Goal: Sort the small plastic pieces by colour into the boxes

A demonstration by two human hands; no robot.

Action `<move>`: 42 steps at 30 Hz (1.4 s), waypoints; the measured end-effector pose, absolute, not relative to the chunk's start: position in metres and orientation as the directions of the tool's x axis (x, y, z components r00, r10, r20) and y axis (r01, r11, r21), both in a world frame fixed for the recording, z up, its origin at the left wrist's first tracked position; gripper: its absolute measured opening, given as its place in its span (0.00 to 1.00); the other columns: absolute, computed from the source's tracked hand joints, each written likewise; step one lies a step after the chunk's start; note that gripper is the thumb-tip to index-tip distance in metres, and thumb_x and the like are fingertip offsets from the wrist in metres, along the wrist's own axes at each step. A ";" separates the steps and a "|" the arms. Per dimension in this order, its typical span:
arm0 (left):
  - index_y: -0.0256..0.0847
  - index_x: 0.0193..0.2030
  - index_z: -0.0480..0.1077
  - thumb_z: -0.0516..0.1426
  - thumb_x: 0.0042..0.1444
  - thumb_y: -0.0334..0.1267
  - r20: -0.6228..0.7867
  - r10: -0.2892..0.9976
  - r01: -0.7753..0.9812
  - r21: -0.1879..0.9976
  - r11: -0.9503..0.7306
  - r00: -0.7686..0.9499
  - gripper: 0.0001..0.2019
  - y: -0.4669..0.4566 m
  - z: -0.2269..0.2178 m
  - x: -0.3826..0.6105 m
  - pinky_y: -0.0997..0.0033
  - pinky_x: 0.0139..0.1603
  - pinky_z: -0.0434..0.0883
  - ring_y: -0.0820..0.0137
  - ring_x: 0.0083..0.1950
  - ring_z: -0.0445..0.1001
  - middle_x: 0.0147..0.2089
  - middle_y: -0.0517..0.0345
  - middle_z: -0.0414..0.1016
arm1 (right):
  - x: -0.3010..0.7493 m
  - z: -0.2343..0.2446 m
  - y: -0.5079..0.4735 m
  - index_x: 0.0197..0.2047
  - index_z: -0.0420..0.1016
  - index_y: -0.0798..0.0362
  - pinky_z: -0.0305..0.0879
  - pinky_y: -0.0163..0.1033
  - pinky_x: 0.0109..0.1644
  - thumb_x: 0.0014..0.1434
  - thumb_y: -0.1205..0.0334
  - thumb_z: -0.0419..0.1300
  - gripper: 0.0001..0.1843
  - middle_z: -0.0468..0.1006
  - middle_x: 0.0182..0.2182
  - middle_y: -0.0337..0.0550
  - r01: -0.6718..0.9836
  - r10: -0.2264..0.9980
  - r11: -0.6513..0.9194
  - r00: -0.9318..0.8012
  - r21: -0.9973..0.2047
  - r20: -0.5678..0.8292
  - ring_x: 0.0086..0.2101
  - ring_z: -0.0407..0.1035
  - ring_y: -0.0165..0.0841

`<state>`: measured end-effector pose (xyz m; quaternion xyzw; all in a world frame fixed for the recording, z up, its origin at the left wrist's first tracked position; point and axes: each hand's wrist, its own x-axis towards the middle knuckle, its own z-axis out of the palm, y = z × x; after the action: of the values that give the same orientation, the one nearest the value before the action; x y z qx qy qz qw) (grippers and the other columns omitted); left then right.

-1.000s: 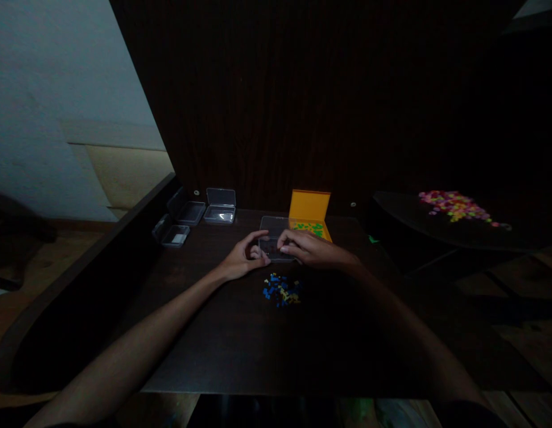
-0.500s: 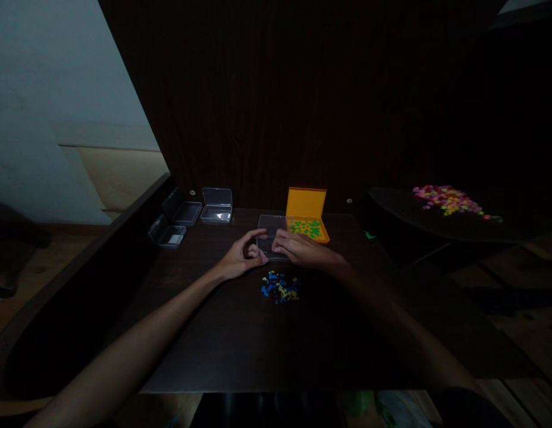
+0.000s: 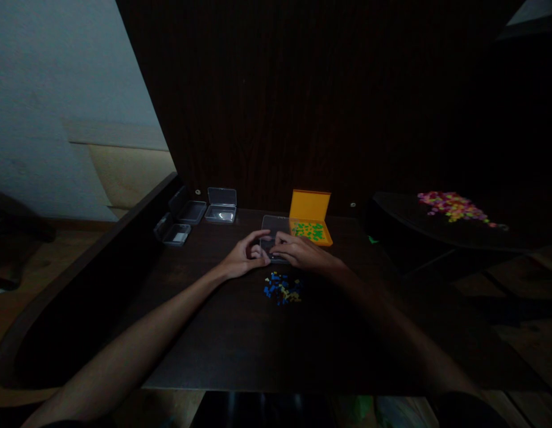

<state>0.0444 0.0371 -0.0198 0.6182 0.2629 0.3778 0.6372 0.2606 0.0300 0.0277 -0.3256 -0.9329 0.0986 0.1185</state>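
Observation:
A small clear plastic case (image 3: pixel 272 228) with its lid up stands in the middle of the dark table (image 3: pixel 240 339). My left hand (image 3: pixel 242 258) grips its left side with curled fingers. From the right, my right hand (image 3: pixel 301 252) has its fingers closed over the case's front. The scene is dim, so what lies inside the case cannot be made out. A heap of small blue and yellow pieces (image 3: pixel 281 288) sits just in front of both hands.
An open orange box (image 3: pixel 310 208) with green pieces stands behind my right hand. Three clear open cases (image 3: pixel 220 206) line the far left of the table. A dark round surface at the right carries a pile of pink and yellow pieces (image 3: pixel 454 206).
My right hand has slid a little left across the clear case, closer to my left hand. The view has shifted slightly.

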 end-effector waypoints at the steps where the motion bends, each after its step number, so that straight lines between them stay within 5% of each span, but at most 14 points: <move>1: 0.38 0.65 0.57 0.67 0.47 0.33 0.127 0.805 -0.151 0.987 -0.048 0.580 0.39 0.037 -0.020 0.044 0.69 0.42 0.71 0.72 0.36 0.75 0.39 0.54 0.75 | 0.261 0.028 0.030 0.47 0.77 0.53 0.60 0.36 0.40 0.67 0.66 0.51 0.13 0.69 0.42 0.46 0.585 0.632 0.769 -0.758 -0.259 0.163 0.38 0.64 0.32; 5: 0.37 0.65 0.56 0.67 0.47 0.32 0.126 0.797 -0.154 0.987 -0.042 0.590 0.39 0.037 -0.020 0.044 0.70 0.41 0.70 0.72 0.36 0.75 0.34 0.58 0.74 | 0.264 0.034 0.030 0.49 0.77 0.52 0.61 0.37 0.43 0.66 0.67 0.51 0.14 0.69 0.41 0.45 0.583 0.640 0.762 -0.746 -0.282 0.187 0.40 0.65 0.32; 10: 0.41 0.63 0.60 0.67 0.46 0.32 0.137 0.807 -0.170 0.984 -0.046 0.574 0.37 0.037 -0.020 0.045 0.71 0.42 0.71 0.76 0.37 0.75 0.55 0.46 0.69 | 0.270 0.045 0.031 0.47 0.78 0.52 0.61 0.38 0.43 0.62 0.70 0.53 0.15 0.71 0.41 0.46 0.630 0.688 0.718 -0.706 -0.296 0.167 0.39 0.66 0.33; 13: 0.42 0.61 0.62 0.68 0.45 0.31 0.150 0.828 -0.172 0.983 -0.065 0.540 0.36 0.037 -0.020 0.046 0.72 0.42 0.72 0.77 0.37 0.74 0.59 0.44 0.65 | 0.275 0.051 0.030 0.41 0.79 0.54 0.61 0.37 0.40 0.58 0.71 0.55 0.13 0.73 0.36 0.44 0.618 0.697 0.701 -0.700 -0.355 0.156 0.35 0.66 0.32; 19: 0.42 0.62 0.62 0.67 0.45 0.32 0.142 0.863 -0.137 0.987 -0.085 0.485 0.36 0.038 -0.021 0.048 0.75 0.37 0.71 0.79 0.34 0.73 0.58 0.44 0.67 | 0.289 0.043 0.010 0.38 0.78 0.55 0.60 0.33 0.33 0.55 0.68 0.59 0.08 0.72 0.30 0.40 0.530 0.666 0.668 -0.739 -0.521 0.102 0.29 0.64 0.28; 30: 0.42 0.61 0.61 0.67 0.45 0.32 0.137 0.870 -0.128 0.988 -0.086 0.474 0.36 0.037 -0.018 0.047 0.75 0.38 0.72 0.79 0.35 0.74 0.59 0.44 0.66 | 0.298 0.002 -0.022 0.44 0.74 0.54 0.64 0.39 0.42 0.54 0.67 0.63 0.13 0.74 0.40 0.45 0.496 0.726 0.604 -0.665 -0.624 0.174 0.38 0.68 0.33; 42: 0.43 0.61 0.61 0.68 0.45 0.33 0.108 0.882 -0.105 0.992 -0.066 0.459 0.36 0.036 -0.015 0.047 0.76 0.39 0.72 0.78 0.36 0.74 0.57 0.47 0.66 | 0.301 -0.008 -0.021 0.40 0.75 0.57 0.61 0.32 0.31 0.55 0.60 0.63 0.10 0.74 0.27 0.38 0.468 0.805 0.475 -0.573 -0.746 0.153 0.26 0.66 0.27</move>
<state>0.0467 0.0358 -0.0147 0.6046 0.3212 0.4093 0.6031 0.3006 -0.0214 -0.0084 -0.3876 -0.8210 0.3353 0.2515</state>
